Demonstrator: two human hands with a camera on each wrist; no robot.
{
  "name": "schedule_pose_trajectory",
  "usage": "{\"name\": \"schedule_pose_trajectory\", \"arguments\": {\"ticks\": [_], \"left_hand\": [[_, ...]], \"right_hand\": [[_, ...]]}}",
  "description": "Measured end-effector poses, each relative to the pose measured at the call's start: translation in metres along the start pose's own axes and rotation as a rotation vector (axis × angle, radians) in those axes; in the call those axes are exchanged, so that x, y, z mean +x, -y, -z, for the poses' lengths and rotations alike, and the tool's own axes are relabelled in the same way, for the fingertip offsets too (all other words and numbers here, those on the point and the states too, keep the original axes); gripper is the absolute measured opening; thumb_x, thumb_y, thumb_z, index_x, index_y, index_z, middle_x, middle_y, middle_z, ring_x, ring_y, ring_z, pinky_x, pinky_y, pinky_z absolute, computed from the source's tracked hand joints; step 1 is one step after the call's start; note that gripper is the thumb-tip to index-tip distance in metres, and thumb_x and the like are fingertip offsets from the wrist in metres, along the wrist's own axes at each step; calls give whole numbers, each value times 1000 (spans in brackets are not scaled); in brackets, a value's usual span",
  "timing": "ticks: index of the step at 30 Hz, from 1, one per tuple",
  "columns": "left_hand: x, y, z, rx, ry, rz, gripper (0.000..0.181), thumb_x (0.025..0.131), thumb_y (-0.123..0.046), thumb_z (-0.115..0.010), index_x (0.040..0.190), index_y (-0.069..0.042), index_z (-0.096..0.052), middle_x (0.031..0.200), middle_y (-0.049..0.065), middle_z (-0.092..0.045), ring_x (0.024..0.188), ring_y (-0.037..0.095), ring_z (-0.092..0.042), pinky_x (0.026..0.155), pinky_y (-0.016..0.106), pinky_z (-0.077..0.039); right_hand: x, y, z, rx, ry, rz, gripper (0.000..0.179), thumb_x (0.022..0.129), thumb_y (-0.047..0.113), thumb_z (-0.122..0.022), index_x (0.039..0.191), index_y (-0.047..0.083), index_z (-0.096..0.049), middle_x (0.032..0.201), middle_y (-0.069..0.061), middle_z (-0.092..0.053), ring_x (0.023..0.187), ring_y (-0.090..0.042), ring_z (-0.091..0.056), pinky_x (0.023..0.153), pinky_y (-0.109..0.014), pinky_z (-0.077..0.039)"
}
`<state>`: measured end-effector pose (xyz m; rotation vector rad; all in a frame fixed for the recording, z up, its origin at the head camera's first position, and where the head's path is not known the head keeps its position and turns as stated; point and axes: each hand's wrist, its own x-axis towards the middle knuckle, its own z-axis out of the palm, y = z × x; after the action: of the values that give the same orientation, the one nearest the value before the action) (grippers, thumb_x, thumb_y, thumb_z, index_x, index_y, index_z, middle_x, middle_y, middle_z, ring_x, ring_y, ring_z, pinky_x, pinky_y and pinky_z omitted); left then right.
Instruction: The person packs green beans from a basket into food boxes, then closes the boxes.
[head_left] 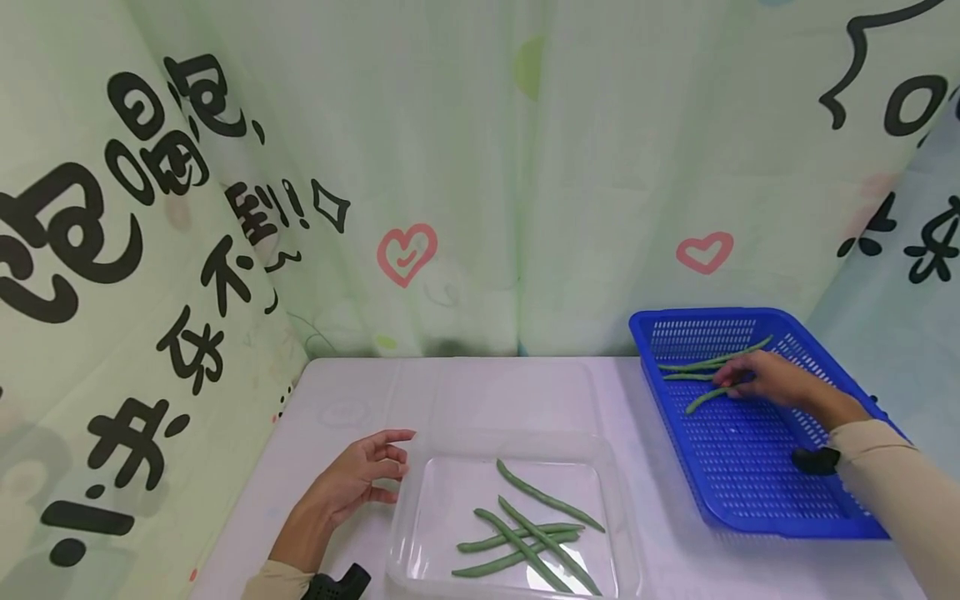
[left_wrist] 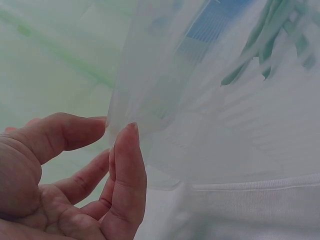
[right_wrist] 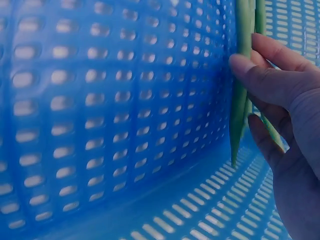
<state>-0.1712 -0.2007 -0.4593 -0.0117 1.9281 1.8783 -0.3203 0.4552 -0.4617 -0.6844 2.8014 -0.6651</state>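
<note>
Inside the blue perforated plastic basket (head_left: 757,500), my right hand (head_left: 761,379) pinches a green bean (right_wrist: 242,30) between thumb and fingers. Other green beans (head_left: 738,353) lie by the fingers at the basket's far end; how many the grip takes in is partly hidden. My left hand (head_left: 363,479) is at the left side of a clear plastic container (head_left: 405,533). Its spread, slightly bent fingers touch the rim, as the left wrist view shows close up. Several green beans (head_left: 551,500) lie crossed over one another in that container.
A white-covered table (head_left: 352,392) carries both the container and the basket, with the basket to the right. Pale green curtains (head_left: 465,167) printed with dark characters and red hearts hang behind and at the sides. A black wrist device (head_left: 815,461) sits at the right cuff.
</note>
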Motion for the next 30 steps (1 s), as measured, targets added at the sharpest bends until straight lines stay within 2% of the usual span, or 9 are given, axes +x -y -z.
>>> {"name": "schedule_pose_trajectory", "arguments": {"ticks": [3,7,11,14,18,24,30], "left_hand": [[0,-1,0,-1,-2,2,60,94,-2,-64,150,0,-43,104,5,-53,86,15,-60,63,28,-59],[0,-2,-1,2,-6,4,60,94,-3,-64,150,-1,-44,104,5,-54,85,16,-60,63,28,-59],[-1,-3,-1,6,-10,7,60,94,-3,-64,150,-1,-44,104,5,-54,84,15,-59,63,28,-59],[-1,-3,-1,6,-11,8,60,94,-3,-64,150,-1,-43,104,5,-54,84,15,-59,63,28,-59],[-1,-3,-1,6,-12,8,60,94,-3,-64,150,-1,-43,104,6,-53,84,15,-59,63,28,-59],[-1,-2,-1,2,-11,13,60,94,-2,-64,150,0,-43,104,6,-54,83,14,-59,63,28,-59],[0,-1,0,2,-6,12,61,94,-3,-65,151,0,-43,104,5,-53,83,14,-59,63,27,-59]], "right_hand": [[2,5,2,-18,-23,8,19,88,5,-76,107,6,-77,104,-4,-74,94,-11,-66,82,-28,-57],[3,14,5,-2,-27,15,20,89,3,-74,109,6,-77,105,-4,-74,97,-15,-66,84,-29,-57],[4,22,8,-1,-7,19,19,90,0,-71,108,4,-77,105,-5,-73,98,-23,-66,86,-40,-58],[3,26,9,10,0,-11,18,92,-1,-69,109,2,-75,105,-7,-72,98,-25,-65,85,-43,-58],[-2,31,11,44,-33,-27,19,93,-2,-66,111,-1,-72,107,-11,-72,98,-26,-65,82,-31,-57],[-8,39,14,86,-83,-32,20,94,3,-69,113,-2,-71,107,-11,-72,93,-18,-65,78,-15,-52],[-14,44,18,96,-101,-83,23,93,7,-72,114,-1,-71,109,-11,-71,94,-14,-63,77,-14,-51]]}}
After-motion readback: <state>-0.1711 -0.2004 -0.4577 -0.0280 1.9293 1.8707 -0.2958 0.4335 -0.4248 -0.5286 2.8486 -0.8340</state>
